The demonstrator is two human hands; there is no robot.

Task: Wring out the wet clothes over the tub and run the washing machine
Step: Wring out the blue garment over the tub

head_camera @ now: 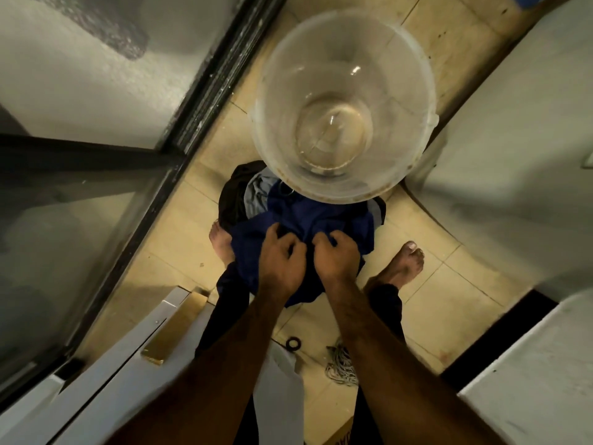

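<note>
Left hand (282, 261) and right hand (337, 258): both fists closed, knuckles up, side by side and almost touching, each with a bunch of the dark blue garment (250, 248) gathered in its curled fingers. Garment hangs between the bare feet, above a heap of black cloth (231, 200) and grey cloth (256, 191) on the tiled floor (179, 252). The heap lies against the near rim of the clear tub (414, 91). Tub mouth is just beyond the hands, not under them; a little water seems to sit at its bottom. Judgement: wringing about to start or just begun. To do it well: carry the bundle forward over the tub mouth so run-off lands inside, not on the heap or feet. Spread the fists apart along the cloth and twist in opposite directions. Re-grip and work down the length. White panel at near left floor edge (128, 348), possibly the machine; cannot tell.
</note>
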